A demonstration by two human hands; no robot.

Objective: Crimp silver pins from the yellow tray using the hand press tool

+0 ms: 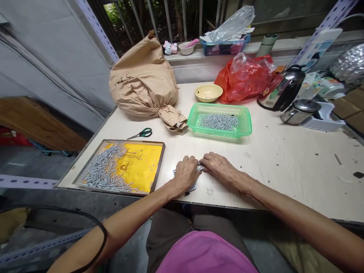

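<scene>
My left hand (186, 173) rests near the table's front edge, its fingers curled down over a small grey metal piece (193, 187) that is mostly hidden under the palm. Close by on the right, my right hand (218, 166) has its fingertips pinched together. A small silvery part (200, 167) shows between the two hands, touching the fingers of both; its exact kind is too small to tell. Left of them lies a shallow tray (162, 159) with a yellow lining and a heap of silver screw-like metal pieces (104, 168). Beyond the hands, a green plastic basket (247, 125) holds more such pieces (218, 121).
Green-handled scissors (145, 132) lie behind the tray. A large brown paper sack (145, 81) leans at the back left. Farther back are a yellow bowl (208, 91), a red plastic bag (241, 79), a kettle (287, 87) and a lidded metal cup (298, 112).
</scene>
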